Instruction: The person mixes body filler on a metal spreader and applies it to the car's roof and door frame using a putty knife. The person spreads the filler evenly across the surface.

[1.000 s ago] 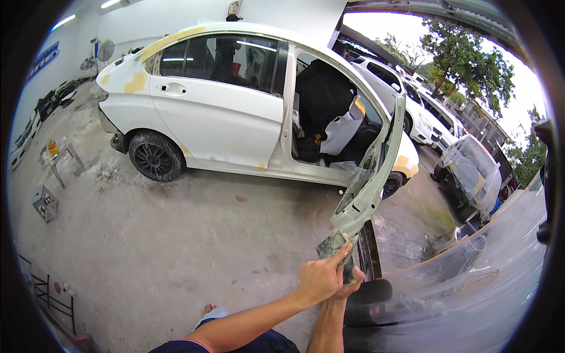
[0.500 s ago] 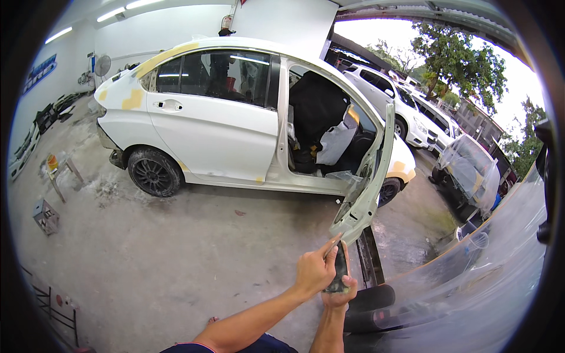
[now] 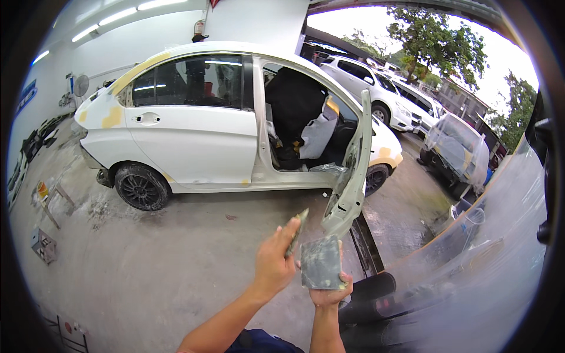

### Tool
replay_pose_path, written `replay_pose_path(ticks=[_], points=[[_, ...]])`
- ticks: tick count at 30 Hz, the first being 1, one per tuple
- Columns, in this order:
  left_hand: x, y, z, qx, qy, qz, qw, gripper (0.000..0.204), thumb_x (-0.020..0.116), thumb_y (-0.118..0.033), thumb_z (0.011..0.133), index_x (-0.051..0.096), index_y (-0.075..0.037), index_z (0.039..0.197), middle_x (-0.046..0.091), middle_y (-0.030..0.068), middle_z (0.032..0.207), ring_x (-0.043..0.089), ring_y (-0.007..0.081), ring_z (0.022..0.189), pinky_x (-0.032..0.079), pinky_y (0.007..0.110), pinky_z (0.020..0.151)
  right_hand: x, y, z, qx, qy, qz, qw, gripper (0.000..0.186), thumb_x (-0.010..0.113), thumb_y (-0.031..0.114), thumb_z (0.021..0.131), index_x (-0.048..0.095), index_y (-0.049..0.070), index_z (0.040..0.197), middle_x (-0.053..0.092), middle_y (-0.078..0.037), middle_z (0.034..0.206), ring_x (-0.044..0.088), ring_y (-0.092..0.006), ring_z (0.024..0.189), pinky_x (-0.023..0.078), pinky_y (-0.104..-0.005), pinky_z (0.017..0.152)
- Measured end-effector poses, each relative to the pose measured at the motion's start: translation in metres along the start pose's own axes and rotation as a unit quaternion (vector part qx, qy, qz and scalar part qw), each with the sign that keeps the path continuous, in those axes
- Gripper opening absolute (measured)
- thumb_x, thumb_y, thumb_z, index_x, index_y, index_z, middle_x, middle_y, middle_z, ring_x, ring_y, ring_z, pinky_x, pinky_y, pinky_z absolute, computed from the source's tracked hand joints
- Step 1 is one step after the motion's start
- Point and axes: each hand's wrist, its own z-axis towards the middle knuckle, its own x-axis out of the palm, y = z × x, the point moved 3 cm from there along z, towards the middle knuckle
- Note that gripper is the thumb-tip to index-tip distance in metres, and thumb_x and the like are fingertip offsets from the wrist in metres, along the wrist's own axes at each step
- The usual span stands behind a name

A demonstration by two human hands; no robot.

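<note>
Over here the concrete floor [image 3: 194,270] runs pale and dusty under a white car [image 3: 194,144] blotched with yellowish patches, with a white wall [image 3: 259,26] behind it and the bay opening onto daylight at the right. The car's front door [image 3: 353,182] stands swung out, so I can see into the cabin, which holds a large black bulk [image 3: 294,97], a pale grey panel [image 3: 318,138] leaning beside it, and some crumpled clear plastic [image 3: 331,169] low by the sill. Off to the left, an orange tub [image 3: 42,190] sits on a small stand [image 3: 60,195]; I can't make out what is in it. Near it on the floor is a boxy metal stool [image 3: 43,246]. At the far right there's a clear tub [image 3: 472,216], too blurred to read its contents, near a vehicle [image 3: 458,141] wrapped in see-through sheeting. Nearest me, the person's left hand [image 3: 275,259] has its fingers stretched close together along a thin greenish piece [image 3: 298,230], seen nearly edge-on. The right hand [image 3: 331,291] grips a grey square piece [image 3: 321,263] from below, thumb at its right edge, the scuffed face turned up. The two pieces are just beside each other, slightly apart, near the door's lower end.
</note>
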Motion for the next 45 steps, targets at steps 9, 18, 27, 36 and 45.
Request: replay_pose_path(ticks=[9,18,27,36,45], points=[[0.035,-0.018,-0.067,0.025,0.14,0.103,0.984,0.079,0.056,0.006,0.071,0.055,-0.019,0.146,0.058,0.0077,0.146,0.054,0.0393,0.133,0.042,0.053,0.109,-0.045,0.018,0.031,-0.005,-0.059,0.081,0.995,0.066,0.056,0.023,0.077,0.051,-0.003,0.137,0.065,-0.02,0.123,0.064,-0.0357,0.115,0.048,-0.0468,0.106],[0.007,0.008,-0.017,0.003,0.026,0.115,0.993,0.076,0.053,0.012,0.069,0.058,-0.011,0.142,0.062,0.0141,0.14,0.06,0.0395,0.124,0.044,0.047,0.109,-0.056,0.005,0.034,-0.041,-0.164,-0.124,0.978,0.04,0.061,0.006,0.089,0.056,0.0,0.128,0.065,-0.011,0.124,0.068,-0.0272,0.109,0.057,-0.0383,0.095],[0.06,-0.033,-0.048,-0.05,0.059,0.047,0.996,0.059,0.061,-0.008,0.088,0.053,-0.012,0.146,0.066,0.0164,0.132,0.065,0.041,0.115,0.054,0.044,0.093,-0.05,-0.021,0.022,-0.105,-0.118,-0.257,0.954,0.047,0.063,0.035,0.102,0.055,-0.002,0.131,0.065,-0.011,0.123,0.064,-0.0227,0.112,0.054,-0.0386,0.096],[0.011,0.011,0.014,-0.184,-0.02,-0.147,0.972,0.043,0.053,-0.017,0.103,0.055,-0.015,0.147,0.065,0.0191,0.133,0.073,0.0262,0.097,0.055,0.035,0.076,-0.026,-0.001,0.032,-0.108,0.013,-0.104,0.989,0.053,0.072,0.022,0.095,0.048,0.01,0.141,0.061,-0.012,0.131,0.064,-0.0276,0.117,0.054,-0.051,0.101],[0.05,-0.02,-0.068,0.148,0.216,0.173,0.95,0.075,0.063,-0.006,0.076,0.055,-0.029,0.147,0.058,0.0007,0.148,0.059,0.0385,0.125,0.047,0.047,0.105,-0.041,-0.012,0.036,0.074,0.07,0.117,0.988,0.073,0.054,0.047,0.1,0.032,0.007,0.157,0.048,-0.022,0.15,0.058,-0.0364,0.127,0.047,-0.0609,0.105]])
